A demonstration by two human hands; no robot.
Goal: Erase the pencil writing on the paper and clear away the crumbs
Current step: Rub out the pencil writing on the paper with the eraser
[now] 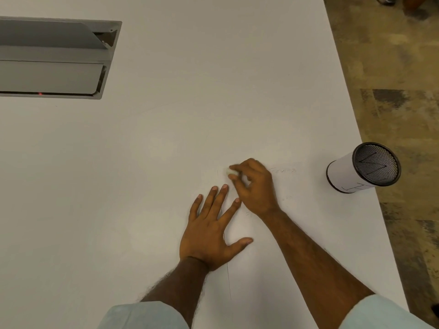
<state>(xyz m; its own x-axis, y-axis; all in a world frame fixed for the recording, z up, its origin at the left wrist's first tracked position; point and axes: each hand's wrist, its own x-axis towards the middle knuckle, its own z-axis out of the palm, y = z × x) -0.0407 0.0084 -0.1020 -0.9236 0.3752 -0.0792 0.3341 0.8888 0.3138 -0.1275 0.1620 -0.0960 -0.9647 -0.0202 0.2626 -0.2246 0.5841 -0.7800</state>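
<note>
A white sheet of paper (292, 224) lies on the white table, hard to tell from it; its left edge runs under my left hand. Faint pencil writing (283, 170) shows near the sheet's top right, and fainter marks lie lower down beside my right wrist. My right hand (254, 186) pinches a small white eraser (231, 172) between thumb and fingers at the sheet's top left. My left hand (211, 231) lies flat with fingers spread, pressing on the paper's left edge. Crumbs are too small to make out.
A mesh pen cup (363, 168) wrapped in white paper stands near the table's right edge (356, 129), with pencils inside. A grey cable hatch (54, 58) is set into the table at the far left. Patterned carpet lies beyond the right edge.
</note>
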